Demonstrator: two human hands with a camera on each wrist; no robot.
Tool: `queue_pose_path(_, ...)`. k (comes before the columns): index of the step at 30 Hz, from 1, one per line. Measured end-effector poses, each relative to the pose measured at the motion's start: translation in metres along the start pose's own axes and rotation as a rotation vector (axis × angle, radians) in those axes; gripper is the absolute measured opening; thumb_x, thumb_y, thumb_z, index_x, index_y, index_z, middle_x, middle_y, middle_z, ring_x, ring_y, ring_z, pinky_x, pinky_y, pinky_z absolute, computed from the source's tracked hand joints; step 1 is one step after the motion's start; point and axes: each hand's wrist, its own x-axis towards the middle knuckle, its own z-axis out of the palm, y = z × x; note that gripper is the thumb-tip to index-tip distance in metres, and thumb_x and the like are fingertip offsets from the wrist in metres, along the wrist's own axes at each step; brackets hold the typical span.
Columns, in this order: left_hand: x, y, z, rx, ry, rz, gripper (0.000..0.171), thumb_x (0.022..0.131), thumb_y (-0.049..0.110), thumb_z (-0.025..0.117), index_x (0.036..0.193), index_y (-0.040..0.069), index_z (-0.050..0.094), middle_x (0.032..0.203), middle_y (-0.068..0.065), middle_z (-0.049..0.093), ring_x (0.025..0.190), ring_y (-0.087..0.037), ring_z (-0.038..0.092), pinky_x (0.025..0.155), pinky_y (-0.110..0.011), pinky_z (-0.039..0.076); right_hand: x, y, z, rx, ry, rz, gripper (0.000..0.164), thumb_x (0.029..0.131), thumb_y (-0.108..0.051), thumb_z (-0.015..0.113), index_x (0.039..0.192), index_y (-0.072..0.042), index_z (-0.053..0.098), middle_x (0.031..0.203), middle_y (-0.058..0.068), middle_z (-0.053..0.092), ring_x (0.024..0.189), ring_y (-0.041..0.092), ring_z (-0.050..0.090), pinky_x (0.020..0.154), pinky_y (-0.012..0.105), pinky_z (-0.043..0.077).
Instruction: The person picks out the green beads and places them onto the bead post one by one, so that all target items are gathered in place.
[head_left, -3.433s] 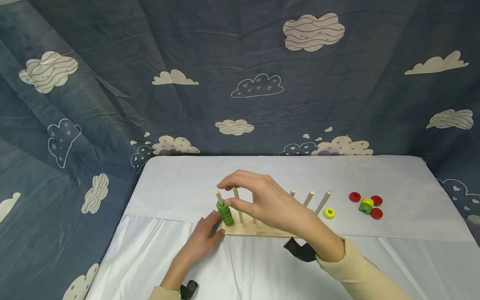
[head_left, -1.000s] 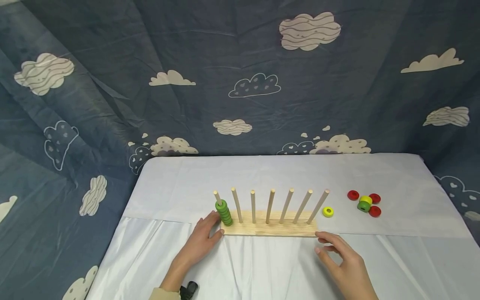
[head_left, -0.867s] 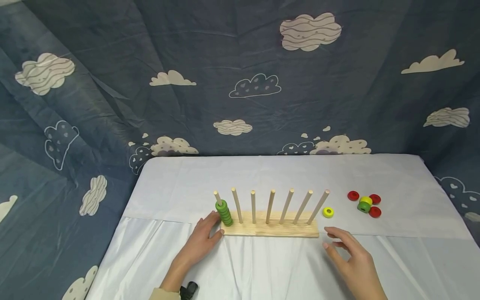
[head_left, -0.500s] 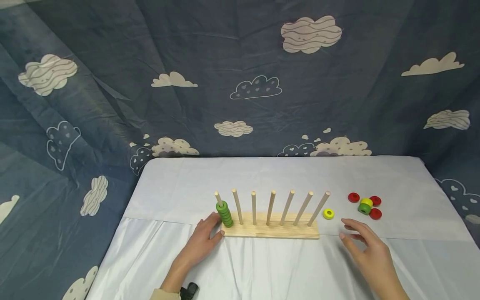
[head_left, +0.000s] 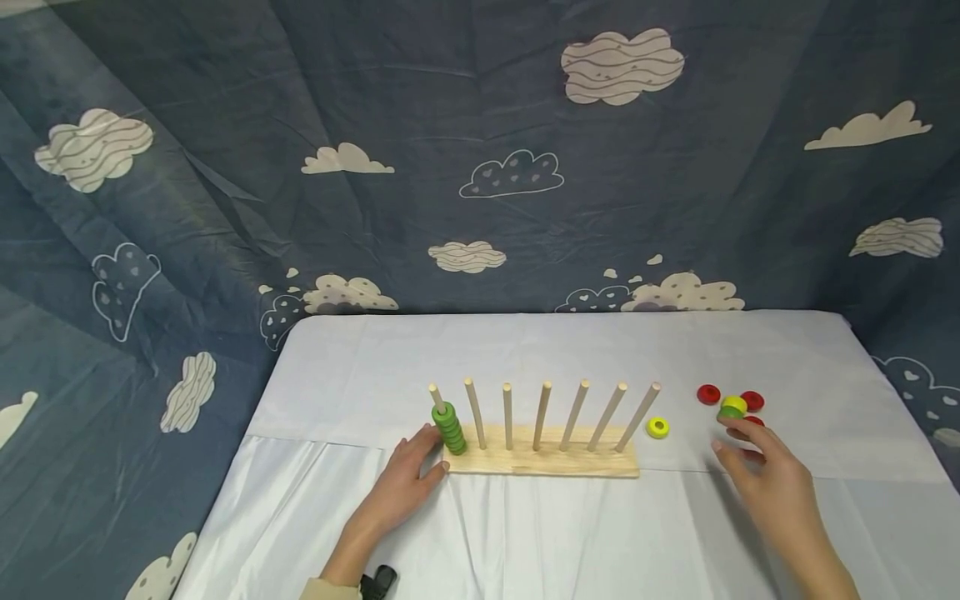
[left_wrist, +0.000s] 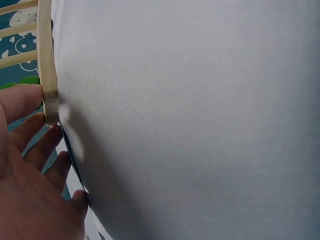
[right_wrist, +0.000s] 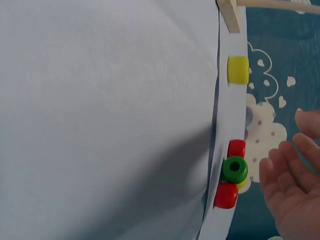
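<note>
My left hand [head_left: 408, 473] holds the left end of a wooden peg rack [head_left: 540, 460], thumb at the front corner and fingers round the side. In the left wrist view, the end of the base [left_wrist: 50, 100] lies between its digits. Several green beads [head_left: 449, 427] are stacked on the leftmost peg; the other pegs are bare. My right hand [head_left: 776, 483] holds nothing, its fingers loosely bent. Its fingertips overlap the near side of a bead cluster: a green bead [right_wrist: 234, 170], a yellow bead [head_left: 735, 404] and red beads [head_left: 753, 401]. One red bead is partly hidden by the hand.
A single yellow bead [head_left: 657, 427] lies just right of the rack. Another red bead [head_left: 708, 394] sits left of the cluster. White cloth [head_left: 570, 342] covers the table, with folds along its front. A dark cloud-patterned curtain [head_left: 420, 208] hangs behind and at the sides.
My right hand was over the leftmost peg, then came down by the rack's right front corner and slid right to the bead cluster. The left hand has stayed at the rack's end.
</note>
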Motion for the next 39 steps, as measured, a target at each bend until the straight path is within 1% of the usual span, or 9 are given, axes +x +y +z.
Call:
queue_pose_path(3, 0.0, 0.0, 0.0, 0.003, 0.004, 0.006, 0.052, 0.098, 0.022, 0.06, 0.147, 0.008, 0.045, 0.151, -0.009, 0.043, 0.146, -0.026, 0.025, 0.118, -0.055, 0.011, 0.005, 0.005, -0.001, -0.009, 0.004, 0.029, 0.039, 0.09, -0.008, 0.072, 0.127, -0.002, 0.061, 0.118, 0.015, 0.062, 0.096, 0.019, 0.063, 0.071, -0.003, 0.038)
queue_pose_path(6, 0.0, -0.001, 0.0, 0.006, 0.004, 0.005, 0.053, 0.098, 0.022, 0.06, 0.147, 0.007, 0.045, 0.151, -0.009, 0.043, 0.146, -0.026, 0.025, 0.118, -0.055, 0.011, 0.01, 0.008, -0.002, -0.037, 0.008, 0.056, 0.039, 0.091, -0.007, 0.07, 0.128, 0.001, 0.059, 0.117, 0.019, 0.061, 0.098, 0.031, 0.059, 0.069, -0.004, 0.036)
queue_pose_path(10, 0.0, -0.001, 0.0, 0.002, 0.002, 0.006, 0.052, 0.098, 0.021, 0.06, 0.146, 0.007, 0.046, 0.151, -0.009, 0.043, 0.146, -0.026, 0.025, 0.118, -0.054, 0.011, 0.017, 0.012, -0.004, -0.054, 0.018, 0.053, 0.038, 0.09, -0.004, 0.07, 0.125, 0.004, 0.059, 0.116, 0.022, 0.06, 0.096, 0.032, 0.057, 0.068, -0.003, 0.034)
queue_pose_path(13, 0.0, 0.0, 0.0, -0.002, 0.001, 0.005, 0.052, 0.098, 0.022, 0.06, 0.146, 0.008, 0.046, 0.151, -0.009, 0.043, 0.146, -0.025, 0.025, 0.118, -0.054, 0.011, 0.023, 0.014, -0.003, -0.062, 0.0, 0.054, 0.04, 0.09, -0.004, 0.07, 0.126, 0.006, 0.058, 0.118, 0.024, 0.059, 0.097, 0.035, 0.058, 0.067, 0.001, 0.034)
queue_pose_path(15, 0.0, 0.0, 0.0, -0.002, 0.002, 0.005, 0.052, 0.098, 0.021, 0.06, 0.146, 0.008, 0.046, 0.151, -0.009, 0.043, 0.146, -0.025, 0.025, 0.118, -0.054, 0.011, 0.026, 0.014, -0.002, -0.071, -0.025, 0.071, 0.042, 0.09, -0.004, 0.07, 0.129, 0.006, 0.057, 0.12, 0.025, 0.057, 0.099, 0.038, 0.057, 0.073, 0.01, 0.046)
queue_pose_path(17, 0.0, 0.0, 0.0, -0.007, 0.0, 0.002, 0.052, 0.098, 0.022, 0.06, 0.147, 0.008, 0.046, 0.151, -0.009, 0.043, 0.146, -0.025, 0.025, 0.118, -0.054, 0.01, 0.029, 0.013, -0.001, -0.087, -0.055, 0.096, 0.044, 0.091, -0.005, 0.069, 0.131, 0.007, 0.055, 0.121, 0.027, 0.055, 0.101, 0.04, 0.056, 0.078, 0.028, 0.055)
queue_pose_path(20, 0.0, 0.0, 0.0, -0.006, 0.0, 0.002, 0.052, 0.098, 0.021, 0.059, 0.146, 0.007, 0.046, 0.151, -0.009, 0.043, 0.146, -0.025, 0.025, 0.118, -0.054, 0.01, 0.031, 0.014, 0.002, -0.097, -0.09, 0.122, 0.046, 0.091, -0.006, 0.069, 0.132, 0.008, 0.053, 0.121, 0.029, 0.054, 0.102, 0.042, 0.056, 0.081, 0.053, 0.052)
queue_pose_path(33, 0.0, -0.002, 0.001, -0.013, -0.002, 0.002, 0.052, 0.099, 0.022, 0.059, 0.147, 0.009, 0.045, 0.151, -0.008, 0.043, 0.146, -0.024, 0.024, 0.118, -0.054, 0.009, 0.035, 0.021, 0.005, -0.096, -0.139, 0.122, 0.045, 0.092, -0.007, 0.067, 0.132, 0.008, 0.052, 0.122, 0.029, 0.053, 0.103, 0.044, 0.056, 0.082, 0.055, 0.051)
queue_pose_path(39, 0.0, -0.003, 0.001, 0.001, 0.006, 0.009, 0.052, 0.099, 0.021, 0.059, 0.147, 0.008, 0.045, 0.151, -0.008, 0.043, 0.146, -0.024, 0.024, 0.118, -0.054, 0.01, 0.033, 0.021, 0.011, -0.091, -0.151, 0.113, 0.044, 0.09, -0.004, 0.067, 0.13, 0.007, 0.054, 0.116, 0.027, 0.057, 0.101, 0.043, 0.058, 0.081, 0.054, 0.053)
